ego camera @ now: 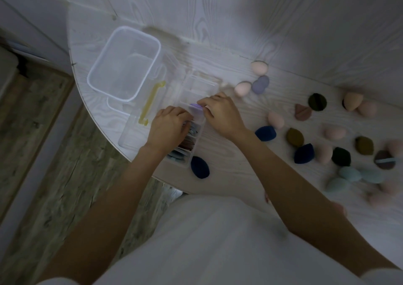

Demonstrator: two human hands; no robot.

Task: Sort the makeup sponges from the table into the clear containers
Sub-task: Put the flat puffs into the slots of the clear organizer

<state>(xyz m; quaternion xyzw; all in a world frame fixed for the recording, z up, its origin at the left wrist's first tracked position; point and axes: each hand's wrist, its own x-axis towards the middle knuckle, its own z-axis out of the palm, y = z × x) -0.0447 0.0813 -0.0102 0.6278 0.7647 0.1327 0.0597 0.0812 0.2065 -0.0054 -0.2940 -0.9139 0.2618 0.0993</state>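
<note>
A long clear divided container (202, 84) lies on the white table (218, 165); its near compartments hold blue, brown and grey sponges. My left hand (169, 127) rests on its middle, fingers curled over the compartments. My right hand (220, 112) pinches a purple sponge (194, 106) at a compartment just beyond. A larger clear tub (124, 62) stands empty to the left. Several loose sponges lie to the right, among them a navy one (199, 167), a pink one (275, 119) and a lilac one (260, 84).
A clear lid with a yellow handle (151, 101) lies between the tub and the divided container. The table's rounded edge runs close to the containers on the left, with wooden floor (43, 154) below. More sponges (349, 175) crowd the table's right end.
</note>
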